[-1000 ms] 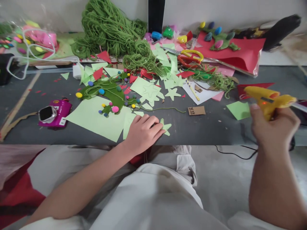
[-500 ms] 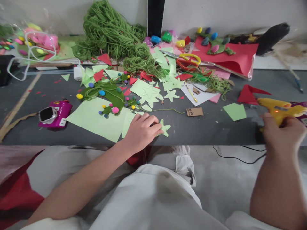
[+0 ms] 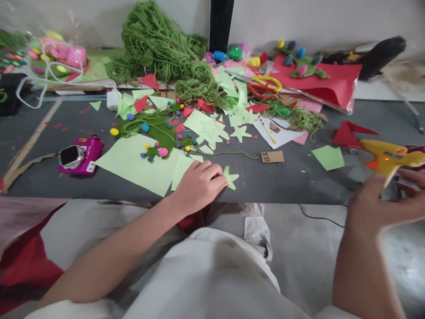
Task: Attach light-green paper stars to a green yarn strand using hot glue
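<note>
A light green paper star (image 3: pixel 231 178) lies near the front edge of the table, one side of it covered by fingers. My left hand (image 3: pixel 201 184) is closed, with the star pinched at its fingertips. At the far right a yellow hot glue gun (image 3: pixel 385 155) with a small orange light stands on the table. Just in front of its handle is my right hand (image 3: pixel 381 201), thumb and fingers spread apart around nothing. Beside the left hand lie light green paper sheets (image 3: pixel 136 164) and a dark green felt piece (image 3: pixel 161 133) with coloured pompoms.
Green yarn (image 3: pixel 159 48) is heaped at the back. Scissors (image 3: pixel 265 84) with yellow and red handles rest among paper scraps. A smartwatch (image 3: pixel 71 155) sits on a purple box (image 3: pixel 88 155) at left. A cardboard tag (image 3: pixel 272 157) and a green paper square (image 3: pixel 328 157) lie towards the right.
My right hand has let go of the glue gun and drawn slightly down towards me, its fingers opening. My left hand stays on the star. The view has shifted a little.
</note>
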Tool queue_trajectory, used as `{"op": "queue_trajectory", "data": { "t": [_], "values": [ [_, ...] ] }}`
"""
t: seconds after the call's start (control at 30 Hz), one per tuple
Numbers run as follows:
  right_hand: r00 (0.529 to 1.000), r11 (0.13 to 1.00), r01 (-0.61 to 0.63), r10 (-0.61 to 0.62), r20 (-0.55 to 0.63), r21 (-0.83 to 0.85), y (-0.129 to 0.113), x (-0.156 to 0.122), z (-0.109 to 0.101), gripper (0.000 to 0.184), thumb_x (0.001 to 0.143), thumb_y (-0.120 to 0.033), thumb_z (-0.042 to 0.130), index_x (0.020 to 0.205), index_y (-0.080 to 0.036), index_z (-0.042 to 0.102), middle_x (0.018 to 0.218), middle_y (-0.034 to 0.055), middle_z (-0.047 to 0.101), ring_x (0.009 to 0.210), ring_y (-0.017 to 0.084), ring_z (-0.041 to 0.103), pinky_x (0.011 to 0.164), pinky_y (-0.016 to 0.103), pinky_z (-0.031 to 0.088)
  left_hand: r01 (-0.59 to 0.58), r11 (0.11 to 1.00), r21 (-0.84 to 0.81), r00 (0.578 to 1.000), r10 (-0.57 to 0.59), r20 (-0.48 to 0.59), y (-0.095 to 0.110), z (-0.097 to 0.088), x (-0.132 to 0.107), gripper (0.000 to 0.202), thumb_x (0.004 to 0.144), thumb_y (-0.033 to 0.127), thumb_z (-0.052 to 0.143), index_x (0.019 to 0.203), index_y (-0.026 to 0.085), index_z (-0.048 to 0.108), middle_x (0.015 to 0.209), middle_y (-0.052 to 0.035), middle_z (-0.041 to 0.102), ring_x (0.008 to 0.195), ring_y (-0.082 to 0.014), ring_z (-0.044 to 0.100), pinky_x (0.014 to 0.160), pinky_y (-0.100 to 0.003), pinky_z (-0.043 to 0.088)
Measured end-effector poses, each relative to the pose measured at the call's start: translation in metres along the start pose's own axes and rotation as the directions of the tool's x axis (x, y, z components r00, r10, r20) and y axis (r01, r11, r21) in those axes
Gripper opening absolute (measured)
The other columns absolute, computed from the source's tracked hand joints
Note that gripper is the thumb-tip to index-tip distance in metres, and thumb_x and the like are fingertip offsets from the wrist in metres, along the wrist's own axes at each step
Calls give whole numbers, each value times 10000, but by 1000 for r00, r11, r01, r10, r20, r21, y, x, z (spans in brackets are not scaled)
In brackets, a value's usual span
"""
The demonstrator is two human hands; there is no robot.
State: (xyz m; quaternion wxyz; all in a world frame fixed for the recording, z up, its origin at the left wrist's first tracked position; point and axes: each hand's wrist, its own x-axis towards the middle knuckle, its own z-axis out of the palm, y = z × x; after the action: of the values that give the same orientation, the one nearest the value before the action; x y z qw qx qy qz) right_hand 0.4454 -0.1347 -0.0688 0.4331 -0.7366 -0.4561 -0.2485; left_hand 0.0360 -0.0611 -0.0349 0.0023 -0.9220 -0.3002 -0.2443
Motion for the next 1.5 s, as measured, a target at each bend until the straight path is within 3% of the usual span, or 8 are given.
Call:
{"op": "queue_trajectory", "data": {
  "t": [0.03, 0.07, 0.17, 0.3, 0.5, 0.73, 0.97, 1.5],
  "values": [
    [995, 990, 104, -104, -8, 91, -20, -3, 0, 232, 838, -332, 653, 1047, -231, 656, 1008, 171, 677, 963, 366, 670, 760, 554, 535, -2, 1000, -7, 1000, 2, 8, 0, -1, 0, 218, 995, 231, 593, 810, 206, 704, 856, -17, 675, 767, -172, 477, 704, -343, 315],
    [967, 964, 172, -204, 152, 205, -41, -4, 1, 120, 858, -294, 659, 957, -234, 688, 909, 126, 713, 879, 318, 703, 749, 499, 567, -1, 1000, -12, 1000, 1, 18, 0, -1, 0, 218, 997, 235, 589, 818, 206, 709, 863, -20, 674, 774, -173, 479, 706, -344, 317],
    [697, 830, 264, -516, 498, 492, -89, 2, 13, 147, 906, -241, 674, 1040, -218, 730, 1084, 119, 767, 1017, 273, 720, 943, 451, 571, 4, 1000, -16, 999, -3, 52, 1, -3, -1, 219, 1000, 249, 583, 836, 201, 719, 886, -28, 672, 797, -180, 484, 710, -350, 321],
    [451, 758, 296, -647, 615, 581, -105, 16, 39, 297, 983, -281, 603, 1261, -234, 696, 1321, 113, 704, 1220, 294, 657, 1049, 501, 522, 5, 1000, -23, 995, -3, 98, 0, -3, -3, 216, 992, 250, 586, 835, 193, 722, 899, -32, 669, 811, -184, 489, 718, -361, 326],
    [468, 745, 226, -648, 601, 627, -117, 15, 38, 236, 958, -264, 659, 1182, -256, 733, 1185, 91, 746, 1110, 279, 697, 982, 466, 560, 14, 1000, -26, 991, -10, 131, 1, -5, -4, 241, 1014, 266, 552, 872, 191, 733, 920, -34, 674, 834, -189, 509, 737, -372, 337],
    [295, 539, 187, -828, 477, 821, -179, -12, 32, 223, 997, -193, 592, 1174, -223, 724, 1216, 126, 702, 1095, 244, 666, 924, 408, 558, 18, 1000, -3, 990, -18, 142, 3, -5, -3, 233, 1011, 274, 571, 871, 203, 743, 921, -44, 676, 870, -199, 535, 739, -372, 338],
    [193, 580, 350, -813, 549, 735, -184, -21, 38, 292, 1004, -142, 494, 1210, -216, 689, 1242, 136, 665, 1049, 256, 617, 872, 415, 497, -7, 1000, 23, 994, 4, 111, 5, -2, -7, 225, 1009, 249, 571, 846, 195, 717, 893, -41, 664, 866, -195, 537, 734, -372, 347],
    [204, 622, 467, -767, 608, 629, -193, -26, 32, 414, 892, -24, 474, 1178, -239, 682, 1229, 125, 660, 1071, 275, 592, 808, 386, 439, 19, 1000, -2, 992, -19, 123, 6, -3, -6, 202, 998, 239, 576, 859, 186, 711, 965, -47, 689, 885, -197, 546, 746, -389, 359]
  ]
}}
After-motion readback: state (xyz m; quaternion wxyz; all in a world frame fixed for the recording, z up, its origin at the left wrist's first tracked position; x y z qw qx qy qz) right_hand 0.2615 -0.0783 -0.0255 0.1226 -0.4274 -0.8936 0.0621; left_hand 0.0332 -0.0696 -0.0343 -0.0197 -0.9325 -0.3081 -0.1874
